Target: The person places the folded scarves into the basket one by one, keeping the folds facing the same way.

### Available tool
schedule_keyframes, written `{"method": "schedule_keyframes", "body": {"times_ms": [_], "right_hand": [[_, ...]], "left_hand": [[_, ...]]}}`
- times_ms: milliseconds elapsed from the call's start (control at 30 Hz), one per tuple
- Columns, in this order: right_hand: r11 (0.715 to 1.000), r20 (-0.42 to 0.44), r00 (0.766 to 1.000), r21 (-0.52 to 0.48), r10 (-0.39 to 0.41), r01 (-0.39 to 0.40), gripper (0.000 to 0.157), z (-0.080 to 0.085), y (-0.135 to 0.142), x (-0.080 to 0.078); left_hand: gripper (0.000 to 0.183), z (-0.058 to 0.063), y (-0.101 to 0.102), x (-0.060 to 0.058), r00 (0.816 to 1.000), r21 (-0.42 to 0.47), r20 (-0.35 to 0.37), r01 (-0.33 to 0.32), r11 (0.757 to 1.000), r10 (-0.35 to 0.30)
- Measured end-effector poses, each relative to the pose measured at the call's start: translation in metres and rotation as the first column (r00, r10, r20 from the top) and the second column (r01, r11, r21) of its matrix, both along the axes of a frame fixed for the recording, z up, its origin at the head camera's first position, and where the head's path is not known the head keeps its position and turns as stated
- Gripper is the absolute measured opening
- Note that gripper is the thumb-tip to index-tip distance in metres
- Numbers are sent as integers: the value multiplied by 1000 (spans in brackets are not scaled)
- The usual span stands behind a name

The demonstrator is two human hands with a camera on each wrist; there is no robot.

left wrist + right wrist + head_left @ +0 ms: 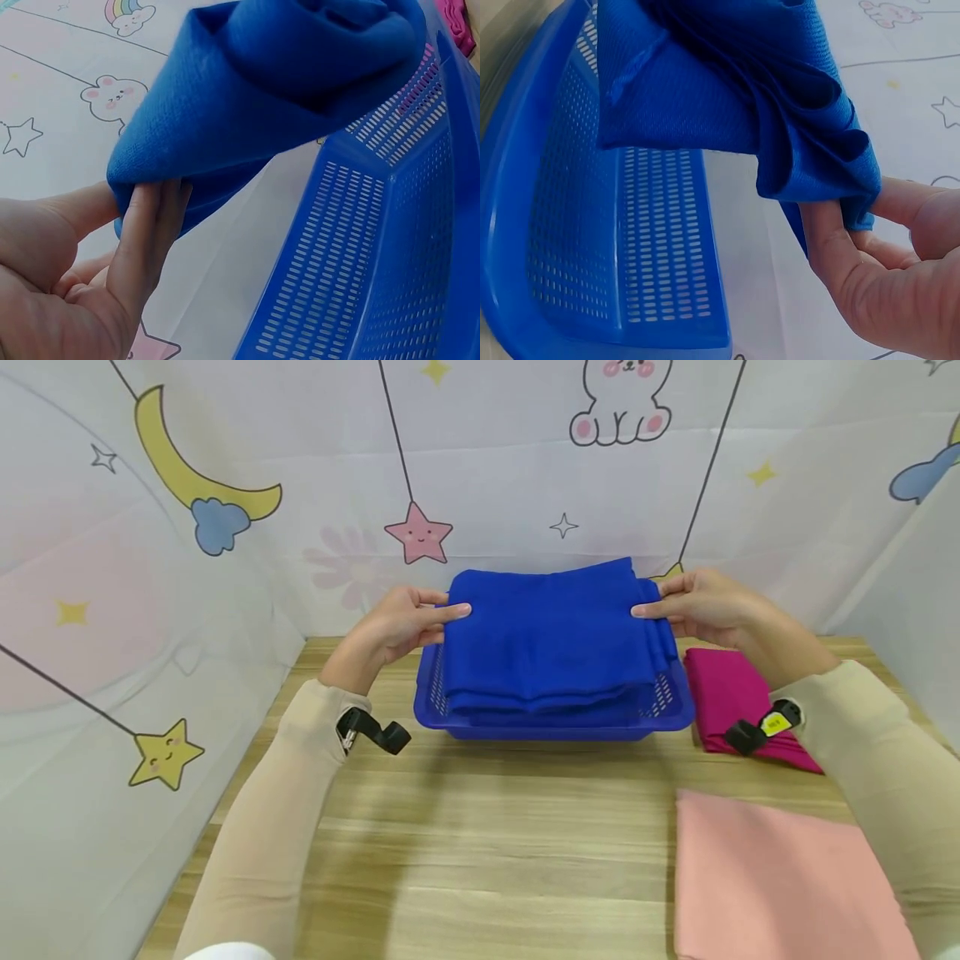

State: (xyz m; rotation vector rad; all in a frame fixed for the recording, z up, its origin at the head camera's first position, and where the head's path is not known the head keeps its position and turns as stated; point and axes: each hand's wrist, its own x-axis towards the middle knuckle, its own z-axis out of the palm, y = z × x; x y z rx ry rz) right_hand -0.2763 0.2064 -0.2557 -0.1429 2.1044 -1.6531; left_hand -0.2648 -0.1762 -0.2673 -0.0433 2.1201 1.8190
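A folded blue cloth [551,635] is held up over a blue plastic basket [555,732] with slotted walls. My left hand [405,620] pinches the cloth's left edge, thumb on top and fingers beneath. At the opposite edge my right hand [701,608] pinches the layers the same way. In the left wrist view the cloth [247,90] hangs above the basket wall [322,255], gripped at its corner. The right wrist view shows several stacked folds of the cloth [810,112] between thumb and fingers. The basket's floor is mostly hidden by the cloth in the head view.
To the right of the basket lies a folded magenta cloth [723,693], partly behind the right forearm. A pink cloth [772,885] lies flat at the front right of the wooden table [480,860]. A printed white curtain [495,452] stands close behind the basket.
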Motion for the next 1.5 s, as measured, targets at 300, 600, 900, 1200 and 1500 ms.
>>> {"method": "schedule_keyframes", "body": {"times_ms": [300,600,900,1200,1500], "right_hand": [[998,-23,999,44,-46,47,46,0,-4,-8],[995,-40,998,90,-42,45,45,-3,-8,-13],[995,-27,999,93,-33,35,53,-9,-13,-17],[992,-22,1000,127,-12,15,57,-13,-17,-22],[977,-56,998,213,21,-9,59,-17,-22,-27]], "left_hand": [[66,-7,3,-11,1000,-17,-17,-13,1000,12],[63,-13,4,-16,1000,-9,-4,-12,1000,12],[66,-20,8,-22,1000,-84,10,18,996,-17],[67,-24,11,-26,1000,-157,13,2,988,0],[67,-31,13,-33,1000,-217,2,-6,976,7]]}}
